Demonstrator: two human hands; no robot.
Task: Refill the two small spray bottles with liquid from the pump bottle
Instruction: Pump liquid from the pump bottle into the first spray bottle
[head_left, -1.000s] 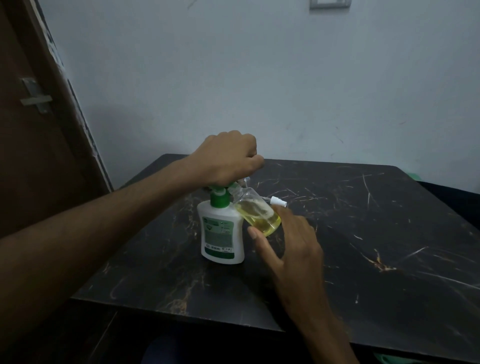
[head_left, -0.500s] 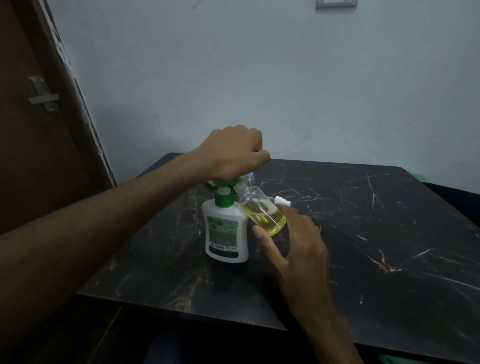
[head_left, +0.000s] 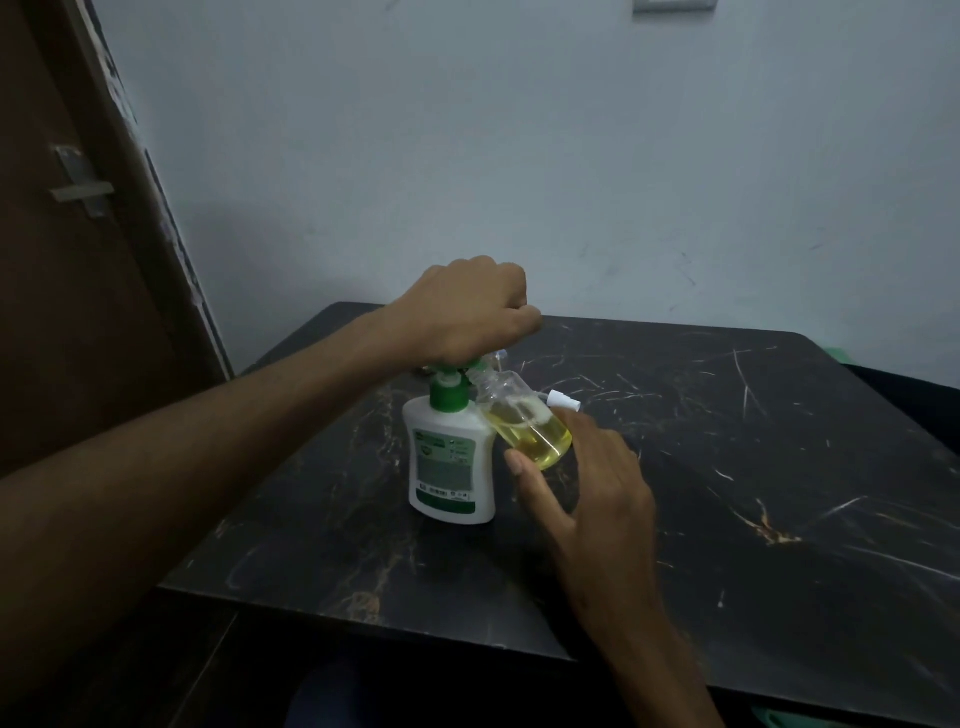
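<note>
1. Far left there's a brown wooden door (head_left: 62, 312) with a flat metal latch (head_left: 80, 184) on it, next to a plain pale wall (head_left: 519, 156).
2. My left hand (head_left: 462, 317) is balled into a fist on top of the pump bottle (head_left: 449, 457), fingers curled down over the green pump head so I can barely see it.
3. The pump bottle is white smooth plastic, rounded shoulders, green collar and a green-and-white label, standing upright on the table (head_left: 727, 493).
4. Right against its spout sits a small clear spray bottle (head_left: 527, 428), tilted, neck up at the nozzle, about half full of yellow liquid.
5. My right hand (head_left: 587, 499) pinches that little bottle's bottom end, thumb in front, fingers behind.
6. A white spray cap (head_left: 563, 401) lies just behind my fingers.
7. The table's dark, glossy, marble-look with pale scratchy veins.
</note>
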